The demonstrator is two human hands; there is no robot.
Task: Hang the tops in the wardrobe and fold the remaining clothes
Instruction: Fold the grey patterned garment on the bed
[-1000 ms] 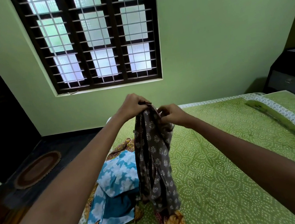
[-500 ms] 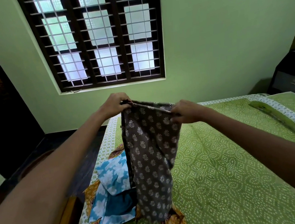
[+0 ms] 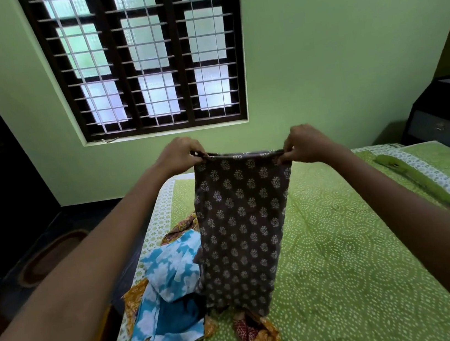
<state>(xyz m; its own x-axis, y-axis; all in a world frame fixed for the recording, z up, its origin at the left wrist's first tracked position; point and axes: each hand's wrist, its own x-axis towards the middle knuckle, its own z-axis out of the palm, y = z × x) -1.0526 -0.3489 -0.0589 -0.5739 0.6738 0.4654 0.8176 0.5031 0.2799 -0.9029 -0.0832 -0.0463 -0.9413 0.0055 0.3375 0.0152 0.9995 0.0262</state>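
Green-walled bedroom with a barred window (image 3: 138,58) behind a green-patterned bed (image 3: 345,254). Over it, the left hand (image 3: 178,155) and right hand (image 3: 305,143) pinch the top corners of a brown printed garment (image 3: 243,225), fingers curled tight, beside a blue floral cloth (image 3: 172,279) on an orange one (image 3: 259,339).

Two hands are up, the left hand (image 3: 178,155) and the right hand (image 3: 305,143). Three garments show: one brown printed garment (image 3: 240,226), one blue-and-white garment (image 3: 172,279) and one orange patterned garment (image 3: 259,339). One bed (image 3: 361,266), one window (image 3: 144,57).
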